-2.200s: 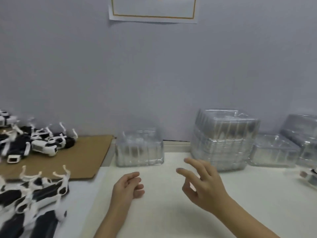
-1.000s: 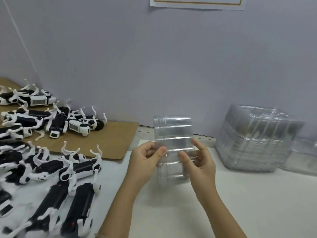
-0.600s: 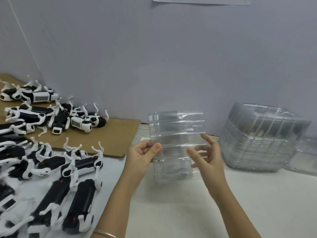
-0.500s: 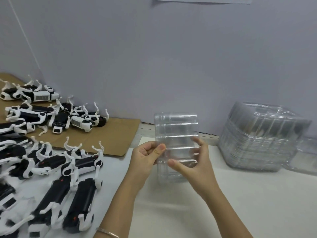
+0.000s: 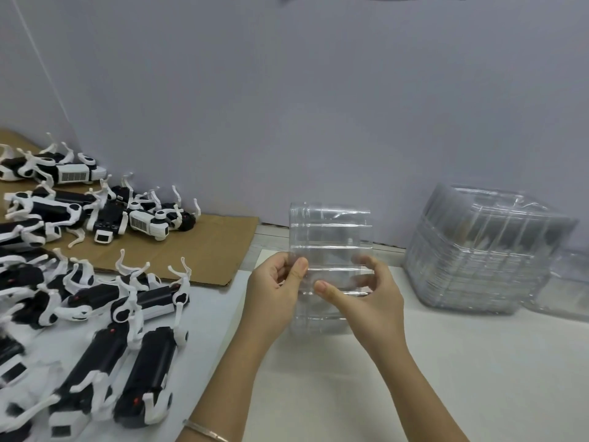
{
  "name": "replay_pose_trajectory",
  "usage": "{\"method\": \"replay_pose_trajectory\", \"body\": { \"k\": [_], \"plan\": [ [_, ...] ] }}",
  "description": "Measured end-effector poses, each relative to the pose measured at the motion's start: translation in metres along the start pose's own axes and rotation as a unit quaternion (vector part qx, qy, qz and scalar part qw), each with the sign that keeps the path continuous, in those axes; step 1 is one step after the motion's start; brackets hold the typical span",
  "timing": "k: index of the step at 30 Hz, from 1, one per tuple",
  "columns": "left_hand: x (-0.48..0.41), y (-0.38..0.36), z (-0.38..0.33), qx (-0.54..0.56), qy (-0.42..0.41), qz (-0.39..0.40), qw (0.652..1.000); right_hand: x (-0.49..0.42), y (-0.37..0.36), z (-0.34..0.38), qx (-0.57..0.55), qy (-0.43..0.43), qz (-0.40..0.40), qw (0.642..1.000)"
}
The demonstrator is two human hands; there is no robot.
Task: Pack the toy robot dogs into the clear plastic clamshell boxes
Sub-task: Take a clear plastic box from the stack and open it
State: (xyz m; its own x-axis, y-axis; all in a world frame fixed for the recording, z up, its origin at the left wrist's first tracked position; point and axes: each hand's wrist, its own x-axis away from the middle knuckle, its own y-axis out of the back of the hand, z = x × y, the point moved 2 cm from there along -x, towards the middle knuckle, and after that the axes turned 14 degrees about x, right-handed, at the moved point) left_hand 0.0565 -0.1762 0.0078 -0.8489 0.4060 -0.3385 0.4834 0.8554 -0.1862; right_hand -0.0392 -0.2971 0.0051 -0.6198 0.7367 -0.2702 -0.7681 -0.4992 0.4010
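Since the frame two seconds back, the clear clamshell box [image 5: 331, 231] has come off the far part of the table [image 5: 478, 362] and now stands on end between both hands. Over the last half second the grip has barely shifted.

Head view: the left hand [image 5: 275, 290] pinches the box's left edge, thumb on the near face and curled fingers behind it. The right hand [image 5: 369, 301] grips the box lower down and to the right, its thumb lying across the near face and its fingers showing through the plastic on the far side. Whether the box's lower end touches the table or hangs just above it cannot be told.

A thin bracelet [image 5: 205, 432] circles the left wrist. To the right, near the wall [image 5: 287, 106], sits a tall stack of clamshell boxes [image 5: 484, 250], with one more clear box [image 5: 570, 282] just beside it at the frame's right edge. On the left, black-and-white toy robot dogs [image 5: 127, 346] lie on their backs with their legs up, crowded on the near table. More dogs [image 5: 143, 218] lie farther off on a sheet of brown cardboard [image 5: 216, 250] against the wall.
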Motion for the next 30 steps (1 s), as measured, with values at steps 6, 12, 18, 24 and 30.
{"method": "replay_pose_trajectory", "body": {
  "k": [6, 12, 18, 24, 30],
  "plan": [
    [0.002, 0.0, 0.002, 0.005, -0.003, -0.017, 1.0, -0.009, 0.005, -0.004, -0.03, 0.002, 0.0, 1.0],
    [0.001, -0.002, 0.008, 0.047, 0.019, -0.035, 0.998, -0.018, 0.021, -0.008, -0.041, 0.01, -0.023, 0.999],
    [-0.008, 0.025, 0.019, 0.156, 0.047, -0.102, 0.981, -0.031, 0.063, -0.015, -0.065, -0.012, -0.11, 0.992],
    [-0.009, 0.036, 0.048, -0.072, 0.205, -0.03, 0.976, -0.021, 0.089, 0.009, -0.06, 0.09, -0.103, 0.989],
    [-0.005, 0.02, 0.025, -0.034, 0.136, -0.104, 0.985, 0.002, 0.087, 0.039, 0.211, 0.275, -0.145, 0.927]
  ]
}}
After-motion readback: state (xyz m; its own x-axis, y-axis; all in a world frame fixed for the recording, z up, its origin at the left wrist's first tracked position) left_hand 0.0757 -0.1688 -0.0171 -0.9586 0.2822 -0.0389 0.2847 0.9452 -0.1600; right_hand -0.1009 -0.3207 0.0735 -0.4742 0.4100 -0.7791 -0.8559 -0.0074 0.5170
